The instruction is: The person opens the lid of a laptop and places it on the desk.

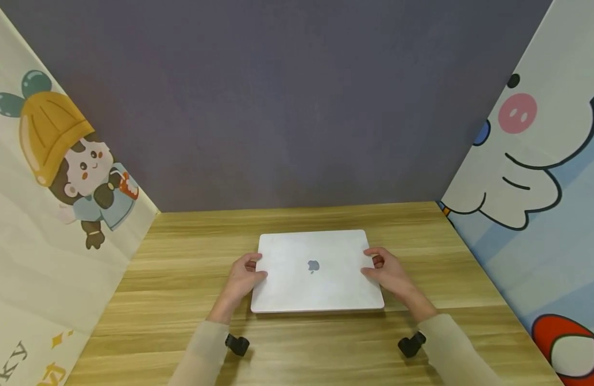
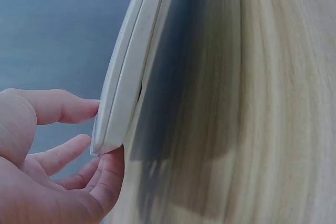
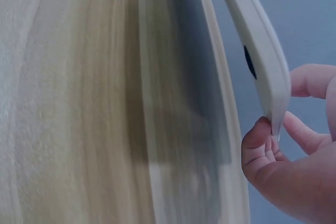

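Note:
A closed silver laptop (image 1: 282,289) with a dark apple logo (image 1: 313,266) on its lid is at the middle of the wooden table. My left hand (image 1: 240,276) grips its left edge, the thumb lying on the lid. At the opposite edge my right hand (image 1: 391,274) pinches the laptop in much the same way. Up close in the left wrist view, fingers (image 2: 111,174) curl under the corner of the laptop (image 2: 126,85). The right wrist view shows a gap between the laptop (image 3: 262,51) and the table, with a shadow cast below.
The wood-grain table (image 1: 181,257) reaches back to a dark grey panel (image 1: 297,107). Cartoon-printed sheets hang at the left (image 1: 17,214) and right (image 1: 567,257) sides. Black wrist cameras (image 1: 237,344) sit at both cuffs.

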### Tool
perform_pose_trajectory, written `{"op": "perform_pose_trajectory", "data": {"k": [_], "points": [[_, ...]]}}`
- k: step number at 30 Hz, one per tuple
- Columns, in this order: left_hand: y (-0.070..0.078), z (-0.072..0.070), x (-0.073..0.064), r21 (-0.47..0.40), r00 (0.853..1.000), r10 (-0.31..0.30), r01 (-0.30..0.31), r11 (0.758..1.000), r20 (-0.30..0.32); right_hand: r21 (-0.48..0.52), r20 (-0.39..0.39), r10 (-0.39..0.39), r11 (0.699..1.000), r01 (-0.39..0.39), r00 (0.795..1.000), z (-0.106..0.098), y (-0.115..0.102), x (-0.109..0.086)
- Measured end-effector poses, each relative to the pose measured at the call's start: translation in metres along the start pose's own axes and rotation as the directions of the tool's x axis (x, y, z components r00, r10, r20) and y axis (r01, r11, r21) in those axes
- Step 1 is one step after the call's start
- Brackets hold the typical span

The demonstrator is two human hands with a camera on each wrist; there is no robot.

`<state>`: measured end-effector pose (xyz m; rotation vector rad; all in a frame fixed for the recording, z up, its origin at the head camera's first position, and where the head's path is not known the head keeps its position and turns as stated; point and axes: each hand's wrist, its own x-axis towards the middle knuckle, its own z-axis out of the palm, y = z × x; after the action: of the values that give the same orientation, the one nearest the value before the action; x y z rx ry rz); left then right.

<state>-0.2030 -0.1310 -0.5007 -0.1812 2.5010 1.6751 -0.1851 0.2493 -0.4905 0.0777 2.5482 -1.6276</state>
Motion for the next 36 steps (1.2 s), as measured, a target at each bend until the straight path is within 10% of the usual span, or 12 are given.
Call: {"op": "perform_pose_trajectory", "data": {"k": [36], "points": [[-0.018,-0.004,0.005,0.064,0.999,-0.030,0.031,0.997,-0.021,-0.077,-0.005,0.020,0.997,-0.020,1.000,0.029,0.021,0.013]]}}
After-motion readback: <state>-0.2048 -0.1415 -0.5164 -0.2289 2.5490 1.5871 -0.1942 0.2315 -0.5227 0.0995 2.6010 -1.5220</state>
